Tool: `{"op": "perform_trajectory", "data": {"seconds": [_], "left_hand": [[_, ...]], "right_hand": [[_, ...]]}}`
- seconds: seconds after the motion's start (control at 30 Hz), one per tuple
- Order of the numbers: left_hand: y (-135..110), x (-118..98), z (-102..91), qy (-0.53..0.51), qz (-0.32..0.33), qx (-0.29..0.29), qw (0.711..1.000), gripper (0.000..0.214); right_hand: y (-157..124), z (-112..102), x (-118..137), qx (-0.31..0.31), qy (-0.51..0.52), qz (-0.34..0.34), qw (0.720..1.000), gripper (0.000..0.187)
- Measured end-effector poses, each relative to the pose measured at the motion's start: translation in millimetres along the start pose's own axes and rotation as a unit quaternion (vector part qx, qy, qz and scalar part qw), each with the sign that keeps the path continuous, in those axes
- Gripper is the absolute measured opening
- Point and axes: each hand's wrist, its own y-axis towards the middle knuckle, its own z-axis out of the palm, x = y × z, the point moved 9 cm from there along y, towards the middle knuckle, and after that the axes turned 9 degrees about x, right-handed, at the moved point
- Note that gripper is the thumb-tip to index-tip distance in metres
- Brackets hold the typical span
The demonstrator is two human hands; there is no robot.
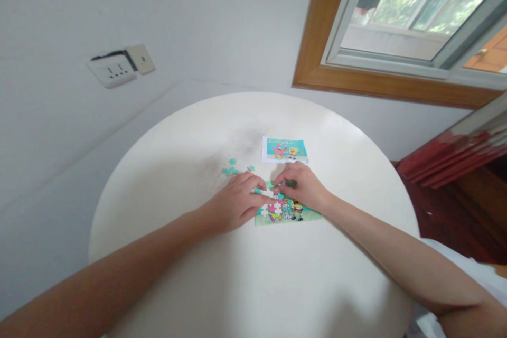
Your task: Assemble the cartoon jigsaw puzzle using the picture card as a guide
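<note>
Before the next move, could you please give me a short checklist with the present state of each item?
1. Picture card in plain sight: ok, it lies uncovered beyond the puzzle.
2. Loose pieces on the table: ok, they lie just beyond the left hand.
3. Puzzle free of gaps: not ok, white gaps show in its left part.
4. Puzzle's upper part in clear view: not ok, both hands partly cover it.
5. Piece pinched in the right hand: cannot tell, its fingertips are too unclear.
</note>
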Motion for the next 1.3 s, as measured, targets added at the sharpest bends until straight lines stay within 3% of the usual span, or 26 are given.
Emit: {"op": "perform_trajectory", "data": {"seconds": [0.3,0.47,0.73,1.0,1.3], "left_hand": [[-1,-1,-1.0,-0.008,0.001,0.002,1.000,0.039],[0,-1,-1.3,-0.013,-0.004,0.006,1.000,0.039],[-1,-2,-0.7,-0.008,-0.007,0.010,1.000,0.037],[0,-2,-2.4,-0.002,-0.002,0.001,1.000,0.036],[-2,-1,0.0,0.001,-0.003,-0.005,1.000,0.037]], "right_hand": [[-1,-21,-8,-0.020,0.000,-0.006,1.000,0.015],[-6,-12,-2,0.030,-0.064,-0.015,0.997,0.013],[-6,-2,0,0.047,-0.078,-0.009,0.996,0.012],[-7,-5,3,0.049,-0.079,-0.009,0.996,0.013],[-10,-3,14,0.075,-0.096,-0.018,0.992,0.022]]}}
